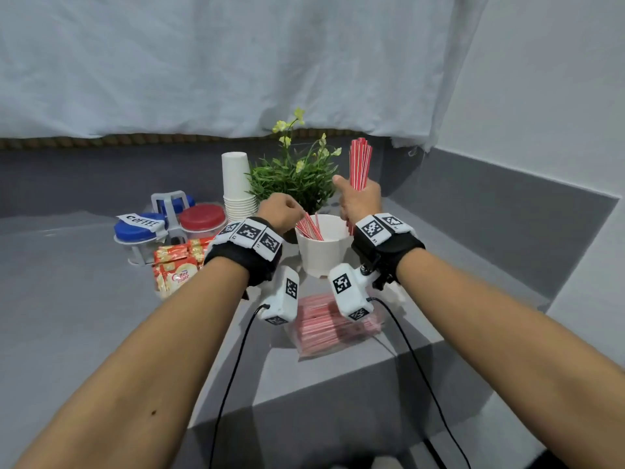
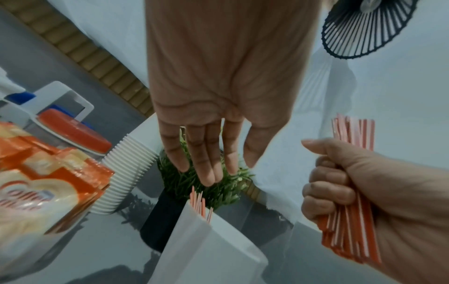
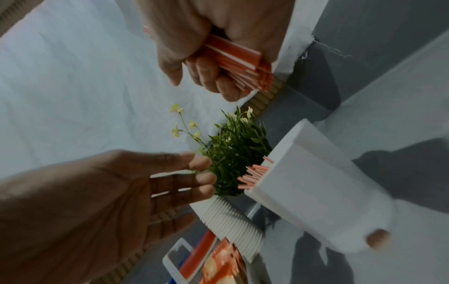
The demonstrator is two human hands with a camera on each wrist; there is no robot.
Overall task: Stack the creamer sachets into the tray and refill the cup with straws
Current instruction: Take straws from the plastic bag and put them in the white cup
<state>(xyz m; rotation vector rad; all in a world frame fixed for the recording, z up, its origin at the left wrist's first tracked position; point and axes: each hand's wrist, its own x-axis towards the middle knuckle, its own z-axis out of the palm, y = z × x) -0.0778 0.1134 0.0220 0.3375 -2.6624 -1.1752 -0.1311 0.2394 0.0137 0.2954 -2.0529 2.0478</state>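
My right hand [image 1: 358, 201] grips a thick bundle of red-and-white straws [image 1: 360, 164] upright, just above the right rim of the white cup [image 1: 321, 248]. A few straws [image 1: 311, 226] lean inside the cup on its left side. My left hand [image 1: 280, 211] hovers over the cup's left rim and holds nothing; in the left wrist view its fingers [image 2: 206, 153] are straight. The right wrist view shows the bundle [image 3: 243, 63] clamped in my right fist. Creamer sachets [image 1: 176, 265] stand packed together left of the cup; their tray is hidden.
A plastic bag of straws [image 1: 324, 326] lies in front of the cup. Behind it are a potted plant [image 1: 294, 177] and a stack of paper cups [image 1: 236, 187]. A caddy of jars [image 1: 169, 225] with blue and red lids stands at left. Cables trail from both wrists.
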